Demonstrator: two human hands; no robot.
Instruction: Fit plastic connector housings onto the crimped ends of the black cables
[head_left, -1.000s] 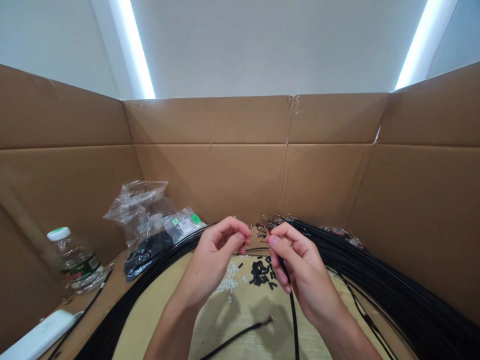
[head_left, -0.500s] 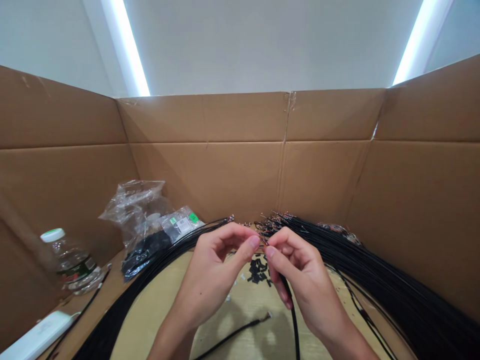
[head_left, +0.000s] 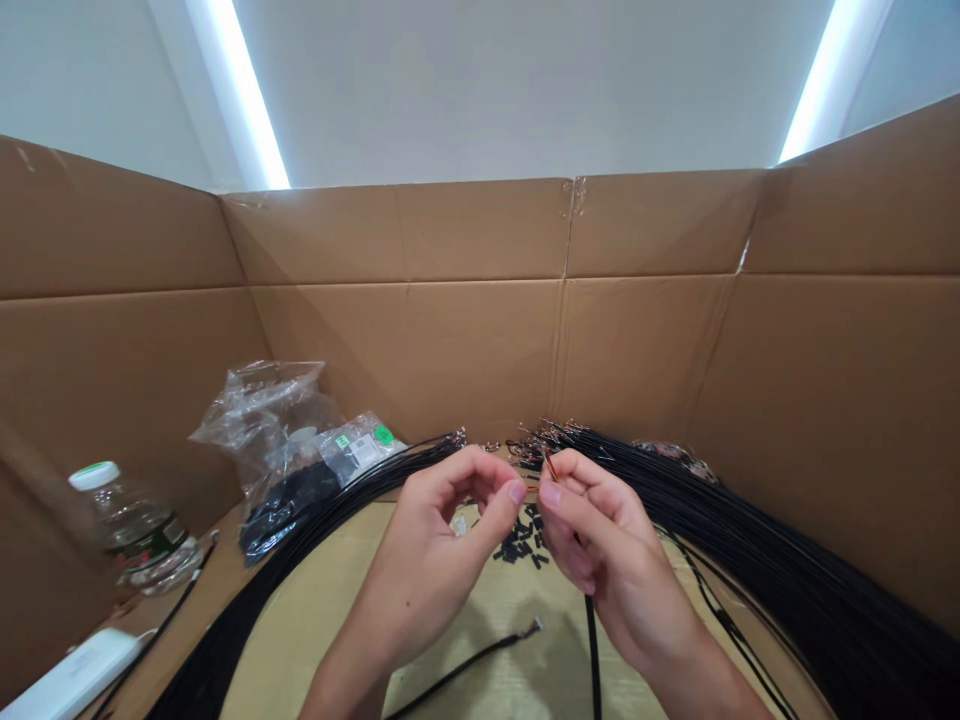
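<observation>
Between my two hands is the end of a black cable [head_left: 592,650], with thin coloured wires [head_left: 551,465] coming out of it. My right hand [head_left: 611,545] is closed around the cable end, thumb and forefinger pinching near the wires. My left hand [head_left: 450,530] pinches thumb to forefinger on a fine orange wire [head_left: 531,488] that runs across to the right hand. The wire's tip is hidden in the left fingers. Below the hands lies another black cable [head_left: 472,662] with a small white connector [head_left: 535,626].
Small black tube pieces [head_left: 521,540] lie behind my hands. Black cable bundles curve along the left [head_left: 247,610] and right [head_left: 780,540]. Clear plastic bags [head_left: 281,430], a bottle [head_left: 142,530] and a white power strip [head_left: 79,675] stand left. Cardboard walls [head_left: 420,360] surround the table.
The coloured wires now stand up and spread above my right fingertips. My hands are slightly further apart, with one orange wire stretched between them. The camera view has shifted a little.
</observation>
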